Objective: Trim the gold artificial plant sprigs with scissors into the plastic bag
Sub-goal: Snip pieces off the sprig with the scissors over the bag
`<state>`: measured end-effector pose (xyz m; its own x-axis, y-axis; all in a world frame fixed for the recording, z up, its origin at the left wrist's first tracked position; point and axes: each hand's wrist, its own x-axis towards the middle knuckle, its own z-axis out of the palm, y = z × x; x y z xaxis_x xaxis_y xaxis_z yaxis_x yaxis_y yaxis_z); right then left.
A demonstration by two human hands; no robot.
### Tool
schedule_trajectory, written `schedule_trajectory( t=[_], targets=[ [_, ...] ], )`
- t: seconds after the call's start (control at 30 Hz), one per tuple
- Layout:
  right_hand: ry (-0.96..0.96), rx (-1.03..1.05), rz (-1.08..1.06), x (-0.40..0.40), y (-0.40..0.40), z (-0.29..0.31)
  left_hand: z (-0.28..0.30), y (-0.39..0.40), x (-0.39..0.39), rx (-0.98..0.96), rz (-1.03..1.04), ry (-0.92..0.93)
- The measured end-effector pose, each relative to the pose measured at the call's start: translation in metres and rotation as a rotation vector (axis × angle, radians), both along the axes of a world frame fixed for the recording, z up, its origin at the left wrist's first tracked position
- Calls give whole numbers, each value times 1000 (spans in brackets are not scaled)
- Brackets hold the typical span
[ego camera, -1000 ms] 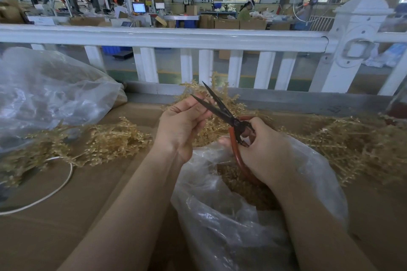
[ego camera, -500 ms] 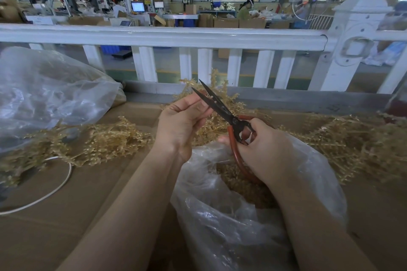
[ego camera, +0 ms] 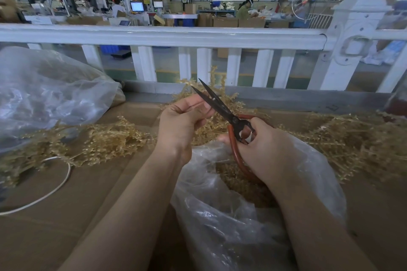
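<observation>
Change: your scissors point(ego camera: 217, 103) blades have narrowed since a second ago | left hand point(ego camera: 182, 123) pinches gold sprig point(ego camera: 214, 81) at blades | right hand point(ego camera: 262, 149) grips red handles | plastic bag point(ego camera: 231, 215) below catches trimmings | cut underway.

There is just one camera, worn on the person's head. It looks forward and down, very close to the two arms reaching out from the bottom edge. The brown table point(ego camera: 66, 215) fills the low part, the white fence point(ego camera: 163, 36) crosses higher up, and a big work hall shows far behind.
</observation>
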<state>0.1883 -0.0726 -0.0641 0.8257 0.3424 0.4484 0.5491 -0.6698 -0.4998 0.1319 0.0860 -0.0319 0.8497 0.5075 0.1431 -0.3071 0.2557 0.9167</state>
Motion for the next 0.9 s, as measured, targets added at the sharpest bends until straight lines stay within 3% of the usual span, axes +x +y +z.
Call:
schedule_trajectory(
  t=[0.4,0.9],
  targets=[
    [25,22,17,0,1,-2,-1,2,0,-8,-14,-6],
    [-59,-56,-66,-2,-3,4,-3,3,-3,133,-63,2]
  ],
)
